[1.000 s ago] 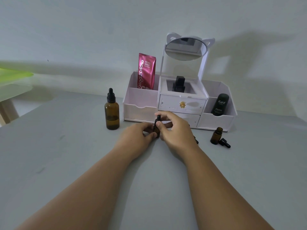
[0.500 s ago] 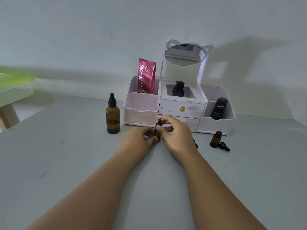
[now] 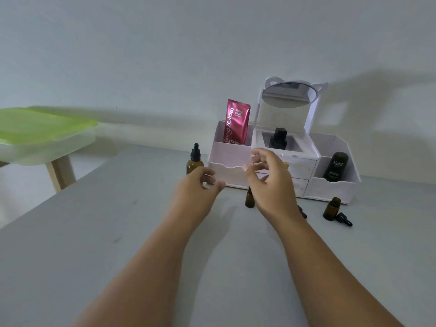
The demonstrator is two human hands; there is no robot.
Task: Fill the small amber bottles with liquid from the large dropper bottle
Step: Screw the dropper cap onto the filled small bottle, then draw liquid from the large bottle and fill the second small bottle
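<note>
A small amber bottle (image 3: pixel 249 198) with a black cap stands upright on the grey table between my hands, held by neither. My left hand (image 3: pixel 198 187) hovers to its left with loosely curled fingers and holds nothing; it covers the lower part of the large amber dropper bottle (image 3: pixel 194 161). My right hand (image 3: pixel 269 178) is raised above and to the right of the small bottle, fingers spread and empty. A second small amber bottle (image 3: pixel 331 208) stands uncapped at the right, its black dropper cap (image 3: pixel 344 219) lying beside it. Another dark cap (image 3: pixel 303 212) peeks out behind my right wrist.
A white cosmetic organiser (image 3: pixel 330 187) with a mirror (image 3: pixel 289 94) stands behind the bottles, holding a red sachet (image 3: pixel 237 122), a black bottle (image 3: pixel 278 138) and a dark green container (image 3: pixel 336 166). A green-topped stool (image 3: pixel 44 135) stands off the table at the left.
Both hands have let go of the small capped bottle and lifted away from it, the left toward the large dropper bottle, the right upward. The bottle now stands alone.
</note>
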